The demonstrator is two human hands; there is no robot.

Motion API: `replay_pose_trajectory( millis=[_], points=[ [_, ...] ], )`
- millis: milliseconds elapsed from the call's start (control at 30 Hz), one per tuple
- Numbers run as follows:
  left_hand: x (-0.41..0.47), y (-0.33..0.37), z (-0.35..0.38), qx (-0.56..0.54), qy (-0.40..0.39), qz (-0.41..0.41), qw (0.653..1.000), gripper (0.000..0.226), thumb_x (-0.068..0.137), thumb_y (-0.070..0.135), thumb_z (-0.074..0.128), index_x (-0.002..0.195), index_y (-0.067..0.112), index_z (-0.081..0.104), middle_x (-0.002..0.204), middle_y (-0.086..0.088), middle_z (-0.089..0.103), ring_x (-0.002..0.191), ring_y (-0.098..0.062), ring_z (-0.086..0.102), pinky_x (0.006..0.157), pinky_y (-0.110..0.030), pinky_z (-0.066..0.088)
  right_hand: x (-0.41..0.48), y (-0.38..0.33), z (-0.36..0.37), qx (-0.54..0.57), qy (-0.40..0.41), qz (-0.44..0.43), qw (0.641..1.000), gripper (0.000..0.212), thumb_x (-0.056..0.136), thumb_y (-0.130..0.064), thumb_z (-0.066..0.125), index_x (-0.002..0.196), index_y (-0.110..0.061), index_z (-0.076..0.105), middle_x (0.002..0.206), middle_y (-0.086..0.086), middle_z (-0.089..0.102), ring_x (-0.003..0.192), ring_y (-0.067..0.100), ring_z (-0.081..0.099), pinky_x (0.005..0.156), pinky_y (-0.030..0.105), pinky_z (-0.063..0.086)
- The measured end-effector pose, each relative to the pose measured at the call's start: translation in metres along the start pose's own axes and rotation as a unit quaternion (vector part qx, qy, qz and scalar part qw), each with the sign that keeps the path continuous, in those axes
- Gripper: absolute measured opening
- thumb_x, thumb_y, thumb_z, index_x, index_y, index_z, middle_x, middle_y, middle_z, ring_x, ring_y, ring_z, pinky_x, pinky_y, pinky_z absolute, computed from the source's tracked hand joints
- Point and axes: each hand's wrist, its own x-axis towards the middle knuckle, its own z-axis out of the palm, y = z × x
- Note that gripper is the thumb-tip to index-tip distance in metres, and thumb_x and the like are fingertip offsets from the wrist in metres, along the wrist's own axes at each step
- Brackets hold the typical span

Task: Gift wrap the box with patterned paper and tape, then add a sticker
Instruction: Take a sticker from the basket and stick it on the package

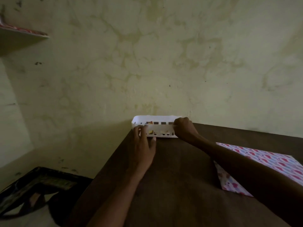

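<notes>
Pinching a pale tape strip (161, 128) taut, left hand (143, 145) and right hand (184, 128) partly hide the white basket (154, 118), contents unclear.

A pale yellow-green plaster wall (147, 54) fills most of the view, mottled with darker vein-like stains and a few small dark marks. The light is dim and soft. A dark brown wooden table (172, 185) meets the wall at its far edge and spreads toward the near right. High on the far left, a shelf (19, 40) juts out. Near left, below table height, a dark bag (41, 185) with looping straps lies on a pale floor (32, 222).
</notes>
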Motion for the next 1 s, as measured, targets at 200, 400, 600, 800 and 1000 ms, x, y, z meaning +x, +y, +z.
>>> replay_pose_trajectory(
  millis=[200,400,600,800,1000],
  points=[
    [0.021,-0.004,-0.051,0.057,0.107,0.099,0.988,0.02,0.091,0.032,0.059,0.104,0.019,0.065,0.118,-0.003,0.056,0.113,-0.024,0.05,0.093,-0.036,0.039,-0.077,-0.006,-0.028,0.064,-0.069,-0.045,0.995,0.02,0.087,-0.005,0.067,0.107,-0.006,0.071,0.109,0.011,0.071,0.087,0.014,0.067,0.066,0.011,0.047],
    [0.023,-0.017,-0.102,-0.053,-0.233,0.017,0.971,0.011,0.086,0.019,0.07,0.096,0.023,0.07,0.102,0.007,0.067,0.097,-0.012,0.063,0.084,-0.029,0.05,-0.13,-0.009,-0.051,0.081,-0.136,-0.078,0.984,0.026,0.09,-0.01,0.067,0.116,-0.012,0.067,0.12,0.005,0.067,0.101,0.012,0.067,0.074,0.012,0.049],
    [0.0,-0.03,-0.117,-0.092,-0.259,0.001,0.962,0.02,0.087,0.006,0.067,0.09,0.024,0.075,0.105,0.009,0.07,0.101,-0.008,0.063,0.092,-0.03,0.049,-0.123,-0.034,-0.074,0.113,-0.13,-0.087,0.981,0.016,0.095,-0.019,0.062,0.105,-0.014,0.073,0.103,-0.002,0.071,0.063,0.003,0.063,0.055,0.01,0.048],
    [-0.012,-0.028,-0.124,-0.083,-0.244,-0.002,0.966,0.032,0.086,0.0,0.064,0.094,0.028,0.076,0.111,0.006,0.07,0.102,-0.009,0.064,0.087,-0.023,0.051,-0.105,-0.101,-0.041,0.059,-0.219,-0.117,0.967,0.024,0.09,-0.025,0.069,0.105,-0.007,0.071,0.097,0.008,0.072,0.062,0.005,0.062,0.061,0.018,0.05],
    [-0.019,-0.022,-0.131,-0.05,-0.242,0.006,0.969,0.023,0.088,0.006,0.067,0.102,0.022,0.075,0.114,0.004,0.07,0.107,-0.011,0.063,0.094,-0.027,0.048,-0.097,-0.128,-0.01,0.009,-0.244,-0.112,0.963,0.04,0.084,-0.027,0.074,0.118,-0.007,0.064,0.116,0.008,0.064,0.09,0.015,0.056,0.082,0.029,0.048]
  ],
)
